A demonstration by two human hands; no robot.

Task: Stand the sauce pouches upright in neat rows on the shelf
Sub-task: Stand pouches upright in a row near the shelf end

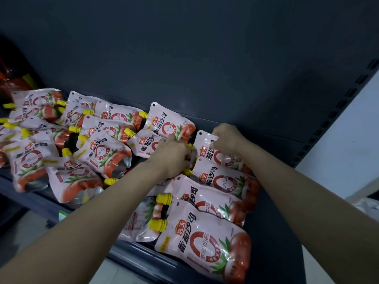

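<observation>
Several pink tomato sauce pouches with yellow caps cover the dark shelf (272, 238). At the right, a row of them stands one behind another, the nearest pouch (205, 240) in front and the rearmost pouch (220, 155) at the back. My right hand (226, 138) pinches the top edge of that rearmost pouch. My left hand (171, 157) grips the same pouch at its left side by the yellow caps, and its fingers are partly hidden. To the left, a loose pile of pouches (82, 144) lies tumbled at mixed angles.
The dark back panel (205, 58) rises behind the shelf. A slotted upright post (338, 103) bounds the shelf on the right, with a pale wall beyond it. Dark red packages (12, 78) sit at the far left. The shelf's front lip (133, 257) runs below the pouches.
</observation>
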